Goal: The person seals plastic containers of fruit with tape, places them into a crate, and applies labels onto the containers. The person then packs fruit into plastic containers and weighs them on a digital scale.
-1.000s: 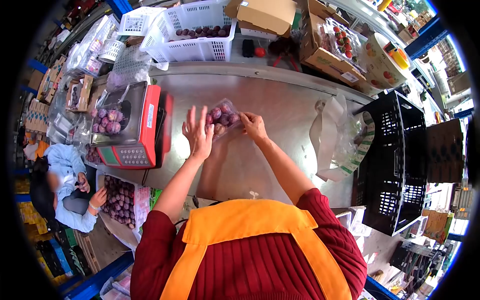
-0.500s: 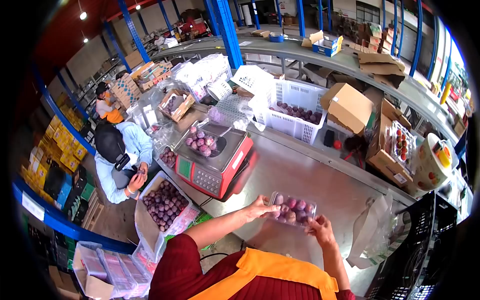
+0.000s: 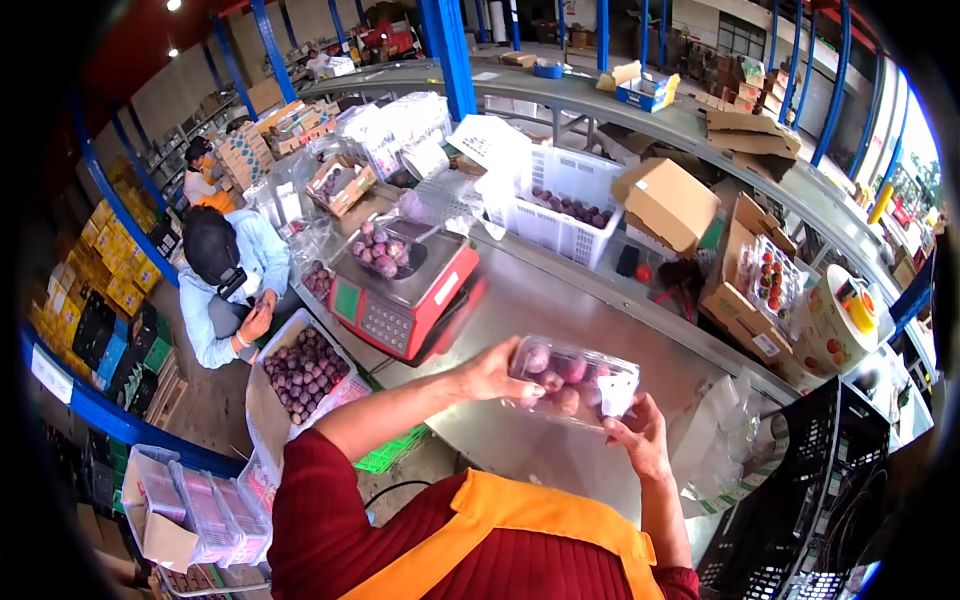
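Observation:
A clear plastic clamshell box [image 3: 565, 378] of purple-red plums is lifted above the metal table [image 3: 500, 325], tilted toward me. My left hand [image 3: 492, 374] grips its left end, thumb on the near side. The right hand [image 3: 640, 436] holds the lower right corner between thumb and fingers. A bright white patch covers part of the box's right side; whether it is glare or a label I cannot tell. Beyond my left hand stands a red weighing scale [image 3: 402, 325], with an open punnet of plums [image 3: 380, 250] on its pan.
A crate of plums [image 3: 303, 375] stands at the left, near a co-worker in a light blue shirt [image 3: 230, 270]. Behind the table are a white crate [image 3: 565, 235] with plums and a cardboard box [image 3: 665, 200]. Black crates [image 3: 800, 490] and a label roll [image 3: 835, 325] are right.
Both hands have raised the plum box off the table toward me and tilted it. The view has shifted slightly. The co-worker's hands have moved a little.

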The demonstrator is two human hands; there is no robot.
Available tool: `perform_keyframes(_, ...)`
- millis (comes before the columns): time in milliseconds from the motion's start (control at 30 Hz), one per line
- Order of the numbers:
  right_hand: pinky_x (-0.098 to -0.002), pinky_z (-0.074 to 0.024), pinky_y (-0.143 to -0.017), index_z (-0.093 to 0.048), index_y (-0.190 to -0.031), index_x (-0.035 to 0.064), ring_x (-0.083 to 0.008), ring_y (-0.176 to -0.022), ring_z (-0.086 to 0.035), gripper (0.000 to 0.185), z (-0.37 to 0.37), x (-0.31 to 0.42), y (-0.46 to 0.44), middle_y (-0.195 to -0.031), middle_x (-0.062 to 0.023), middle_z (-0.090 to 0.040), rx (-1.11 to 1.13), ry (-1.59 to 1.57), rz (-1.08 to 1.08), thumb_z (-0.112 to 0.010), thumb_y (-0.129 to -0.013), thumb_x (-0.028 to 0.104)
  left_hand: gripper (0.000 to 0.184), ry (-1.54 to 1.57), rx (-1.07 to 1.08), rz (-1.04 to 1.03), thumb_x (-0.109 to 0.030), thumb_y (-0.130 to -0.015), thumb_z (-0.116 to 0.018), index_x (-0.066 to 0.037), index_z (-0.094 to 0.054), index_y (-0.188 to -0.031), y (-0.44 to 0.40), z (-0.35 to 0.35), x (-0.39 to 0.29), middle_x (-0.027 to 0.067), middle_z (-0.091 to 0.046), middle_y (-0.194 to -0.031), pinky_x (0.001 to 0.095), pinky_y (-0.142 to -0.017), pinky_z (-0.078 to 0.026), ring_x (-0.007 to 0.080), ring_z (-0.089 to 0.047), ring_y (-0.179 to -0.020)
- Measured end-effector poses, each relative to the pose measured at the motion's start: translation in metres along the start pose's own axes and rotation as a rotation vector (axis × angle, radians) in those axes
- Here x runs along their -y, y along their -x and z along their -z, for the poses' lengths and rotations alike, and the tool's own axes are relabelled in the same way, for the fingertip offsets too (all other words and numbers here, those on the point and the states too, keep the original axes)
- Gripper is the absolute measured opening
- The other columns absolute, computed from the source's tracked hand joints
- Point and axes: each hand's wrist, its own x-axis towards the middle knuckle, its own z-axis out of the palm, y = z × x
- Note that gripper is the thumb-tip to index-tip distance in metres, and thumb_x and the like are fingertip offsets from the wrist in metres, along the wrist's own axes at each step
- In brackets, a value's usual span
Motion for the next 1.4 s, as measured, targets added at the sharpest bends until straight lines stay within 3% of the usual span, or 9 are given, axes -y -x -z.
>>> perform_keyframes(100, -0.0249, -0.0526, -0.066, -0.047, -0.100, 0.0069, -0.0117, -0.086, -0.062, 0.039, 0.010, -0.018, -0.002, -0.095, -0.0034, -0.058, 0.078, 0.032, 0.151, -0.077, -0.079, -0.005, 0.089, -0.636, -0.194, -0.281, -0.017, -0.065, -0.090, -0.002, -0.040, -0.136, 0.010, -0.007, -0.013, 0.0073, -0.057, -0.114, 0.0368, -0.102, -0.041, 0.0208, -0.054, -0.109)
perform_keyframes(133, -0.0246, -0.0521, -0.067, -0.048, -0.101, 0.0070, -0.0104, -0.085, -0.061, 0.039, 0.011, -0.020, -0.001, -0.094, -0.0020, -0.057, 0.061, 0.057, 0.167, -0.076, -0.079, -0.008, 0.092, -0.717, -0.191, -0.252, -0.019, -0.060, -0.091, -0.002, -0.042, -0.135, 0.011, -0.010, -0.016, 0.0098, -0.056, -0.117, 0.0365, -0.103, -0.040, 0.0214, -0.052, -0.112)
perform_keyframes(200, -0.0230, -0.0517, -0.065, -0.050, -0.103, 0.0065, -0.0079, -0.082, -0.058, 0.039, 0.012, -0.017, 0.003, -0.093, -0.0002, -0.054, 0.057, 0.091, 0.173, -0.079, -0.078, -0.004, 0.083, -0.908, -0.261, -0.321, -0.020, -0.059, -0.091, -0.002, -0.047, -0.127, 0.015, -0.027, -0.033, 0.0129, -0.055, -0.117, 0.0377, -0.098, -0.045, 0.0247, -0.055, -0.111)
perform_keyframes(300, -0.0202, -0.0513, -0.062, -0.053, -0.103, 0.0062, -0.0051, -0.079, -0.056, 0.043, 0.020, -0.044, 0.000, -0.093, 0.0020, -0.052, 0.031, 0.056, 0.291, -0.085, -0.074, 0.007, 0.084, -0.955, -0.281, -0.354, -0.019, -0.057, -0.091, -0.002, -0.048, -0.126, 0.016, -0.035, -0.025, 0.0130, -0.055, -0.117, 0.0388, -0.099, -0.044, 0.0274, -0.056, -0.112)
perform_keyframes(467, -0.0219, -0.0505, -0.060, -0.054, -0.095, 0.0064, -0.0078, -0.080, -0.057, 0.037, 0.025, -0.054, 0.009, -0.096, -0.0004, -0.054, 0.006, 0.113, 0.345, -0.084, -0.074, 0.003, 0.088, -1.021, -0.277, -0.375, -0.016, -0.053, -0.092, -0.004, -0.047, -0.128, 0.020, -0.042, -0.020, 0.0131, -0.055, -0.117, 0.0402, -0.100, -0.044, 0.0301, -0.055, -0.113)
perform_keyframes(733, -0.0279, -0.0519, -0.061, -0.050, -0.086, 0.0039, -0.0248, -0.094, -0.065, 0.033, 0.024, -0.038, 0.013, -0.092, -0.0078, -0.056, -0.193, 0.554, 0.797, -0.069, -0.068, -0.016, 0.061, -1.384, -0.240, -0.948, -0.013, -0.067, -0.084, -0.014, -0.052, -0.119, 0.010, -0.051, -0.014, 0.0090, -0.054, -0.119, 0.0402, -0.087, -0.045, 0.0296, -0.055, -0.106)
perform_keyframes(933, -0.0339, -0.0540, -0.065, -0.047, -0.080, 0.0088, -0.0286, -0.090, -0.066, 0.039, 0.025, -0.052, 0.007, -0.089, -0.0077, -0.058, -0.388, 0.776, 1.023, -0.072, -0.057, -0.010, 0.043, -1.579, -0.218, -1.364, -0.015, -0.079, -0.075, -0.031, -0.054, -0.113, 0.018, -0.033, 0.017, 0.0023, -0.050, -0.108, 0.0347, -0.077, -0.044, 0.0220, -0.052, -0.096)
perform_keyframes(1233, -0.0333, -0.0526, -0.062, -0.048, -0.078, 0.0100, -0.0263, -0.084, -0.063, 0.037, 0.025, -0.064, 0.001, -0.090, -0.0067, -0.057, -0.380, 0.803, 1.054, -0.070, -0.056, -0.009, 0.037, -1.605, -0.220, -1.421, -0.021, -0.083, -0.071, -0.034, -0.054, -0.113, 0.018, -0.022, 0.023, 0.0009, -0.046, -0.108, 0.0328, -0.077, -0.043, 0.0209, -0.048, -0.098)
perform_keyframes(1400, -0.0336, -0.0527, -0.062, -0.049, -0.078, 0.0100, -0.0260, -0.084, -0.063, 0.034, 0.024, -0.062, -0.001, -0.090, -0.0063, -0.057, -0.347, 0.829, 1.106, -0.070, -0.058, -0.008, 0.034, -1.579, -0.221, -1.456, -0.015, -0.082, -0.071, -0.031, -0.057, -0.108, 0.021, -0.013, 0.034, 0.0067, -0.045, -0.107, 0.0365, -0.071, -0.047, 0.0268, -0.052, -0.093)
